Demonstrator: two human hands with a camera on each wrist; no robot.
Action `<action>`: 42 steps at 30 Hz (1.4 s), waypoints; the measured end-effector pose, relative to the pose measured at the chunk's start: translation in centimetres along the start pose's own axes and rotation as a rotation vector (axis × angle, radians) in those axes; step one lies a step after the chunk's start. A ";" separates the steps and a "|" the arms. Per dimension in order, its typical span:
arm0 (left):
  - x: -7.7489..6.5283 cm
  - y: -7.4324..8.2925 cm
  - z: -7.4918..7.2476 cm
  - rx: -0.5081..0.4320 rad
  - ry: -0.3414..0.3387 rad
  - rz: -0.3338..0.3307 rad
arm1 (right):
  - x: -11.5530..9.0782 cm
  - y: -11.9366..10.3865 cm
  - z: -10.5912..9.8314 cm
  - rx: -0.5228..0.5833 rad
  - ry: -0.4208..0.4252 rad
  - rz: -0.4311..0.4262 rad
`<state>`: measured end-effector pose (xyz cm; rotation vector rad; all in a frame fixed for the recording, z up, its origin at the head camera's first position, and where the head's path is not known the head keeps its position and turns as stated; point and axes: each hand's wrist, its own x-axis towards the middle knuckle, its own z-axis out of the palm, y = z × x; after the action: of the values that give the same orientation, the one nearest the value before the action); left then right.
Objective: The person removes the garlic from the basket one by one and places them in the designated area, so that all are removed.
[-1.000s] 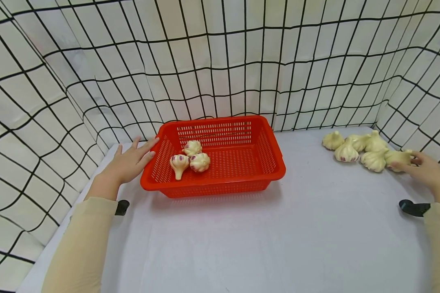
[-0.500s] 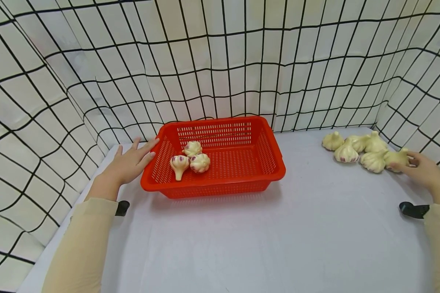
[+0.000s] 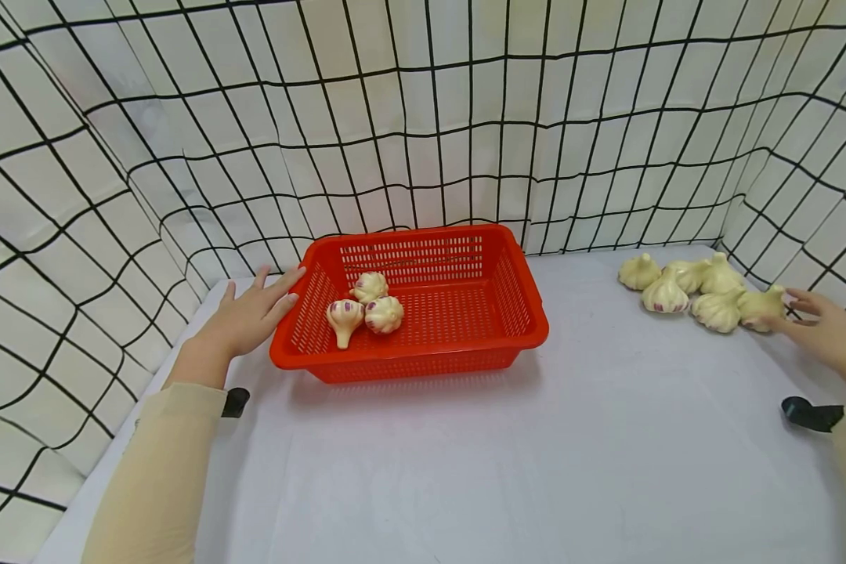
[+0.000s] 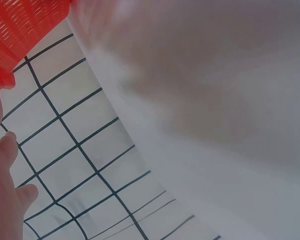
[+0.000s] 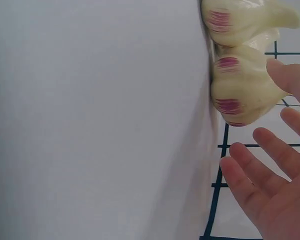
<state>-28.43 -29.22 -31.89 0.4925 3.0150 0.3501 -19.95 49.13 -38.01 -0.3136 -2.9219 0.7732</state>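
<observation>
My left hand (image 3: 250,313) rests its outstretched fingers on the left rim of a red plastic basket (image 3: 423,356). Inside, at the basket's left side, lie three garlic bulbs (image 3: 384,315) with purple marks. Far to the right, several paler garlic bulbs (image 3: 717,311) sit clustered on the white surface. Beside the rightmost bulb (image 5: 240,90), my right hand (image 3: 825,329) has its fingers loosely spread; in the right wrist view the thumb is close to the bulb, and whether it touches cannot be told.
A black grid net (image 3: 465,125) over white sheeting rises behind and on both sides of the white table surface (image 3: 451,462). Black straps (image 3: 236,402) sit at both wrists. The left wrist view shows the basket's corner (image 4: 25,30) beside the net.
The rightmost garlic bulb has shifted slightly left against the cluster. My right hand has loosened from it and drawn back a little to the right. The left hand has stayed put.
</observation>
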 end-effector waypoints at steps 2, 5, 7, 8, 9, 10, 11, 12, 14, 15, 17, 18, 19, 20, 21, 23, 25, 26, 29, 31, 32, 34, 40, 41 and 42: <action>-0.1 0.1 0.0 0.000 -0.005 -0.002 | -0.1 -0.1 -0.2 0.016 0.006 0.004; -0.1 0.1 0.0 -0.005 -0.004 0.000 | 0.1 0.0 -0.4 0.052 0.032 0.011; -0.1 0.1 0.0 -0.004 0.002 0.001 | 0.3 0.2 -0.4 0.065 0.063 0.014; -0.1 0.0 0.0 -0.003 0.003 0.002 | 0.5 0.3 -0.4 0.066 0.082 0.011; -0.1 0.0 0.0 -0.004 0.006 0.000 | 0.7 0.3 -0.4 0.066 0.100 0.012; -0.1 0.0 0.1 -0.004 0.008 -0.001 | 0.8 0.2 -0.4 0.081 0.112 0.012; -0.1 0.1 0.1 -0.001 0.008 -0.003 | 0.8 0.0 -0.5 0.087 0.123 0.015; -0.1 0.0 0.1 0.000 0.007 -0.005 | 0.8 -0.4 -0.6 0.090 0.132 0.018; -0.1 0.0 0.1 0.002 0.003 -0.007 | 0.7 -1.4 -1.0 0.101 0.143 0.019; -0.1 0.0 0.1 0.002 0.002 -0.007 | 0.5 -2.0 -1.2 0.111 0.144 0.019; -0.1 0.0 0.1 0.004 -0.002 -0.006 | 0.3 -3.3 -1.6 0.113 0.152 0.008; -0.1 0.0 0.1 0.003 -0.003 -0.005 | 0.2 -3.9 -1.7 0.110 0.157 -0.001; -0.1 0.1 0.1 0.003 -0.004 -0.004 | 0.1 -4.5 -1.9 0.105 0.164 -0.013; -0.1 0.1 0.1 0.003 -0.004 -0.003 | 0.0 -5.0 -2.0 0.101 0.168 -0.026; -0.1 0.1 0.1 0.002 -0.003 -0.003 | -0.1 -5.5 -2.1 0.101 0.172 -0.039; -0.1 0.1 0.1 -0.001 -0.002 -0.001 | -0.2 -6.5 -2.3 0.102 0.174 -0.056; -0.1 0.1 0.1 -0.004 -0.001 0.001 | -0.1 -7.3 -2.4 0.102 0.173 -0.079; -0.1 0.1 0.1 -0.006 0.000 0.002 | -0.1 -7.7 -2.5 0.101 0.171 -0.085; -0.1 0.1 0.1 -0.008 0.000 0.001 | 0.0 -9.0 -2.6 0.106 0.158 -0.109; -0.1 0.1 0.1 -0.005 -0.001 -0.001 | 0.0 -9.9 -2.6 0.105 0.148 -0.120; -0.1 0.1 0.0 -0.005 -0.002 -0.001 | 0.0 -10.3 -2.5 0.106 0.143 -0.129; -0.2 0.1 0.0 -0.002 -0.001 -0.001 | 0.1 -11.2 -2.5 0.108 0.129 -0.145; -0.2 0.1 -0.1 -0.006 0.005 0.001 | 0.5 -13.5 -2.5 0.110 0.118 -0.219; -0.2 0.2 -0.1 -0.006 0.004 0.000 | 0.6 -13.8 -2.4 0.116 0.121 -0.232; -0.2 0.2 -0.1 -0.006 0.003 -0.001 | 0.6 -14.1 -2.4 0.122 0.123 -0.246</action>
<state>-28.18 -29.18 -31.75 0.4909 3.0161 0.3596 -22.58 38.41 -28.83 0.0099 -2.7150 0.8539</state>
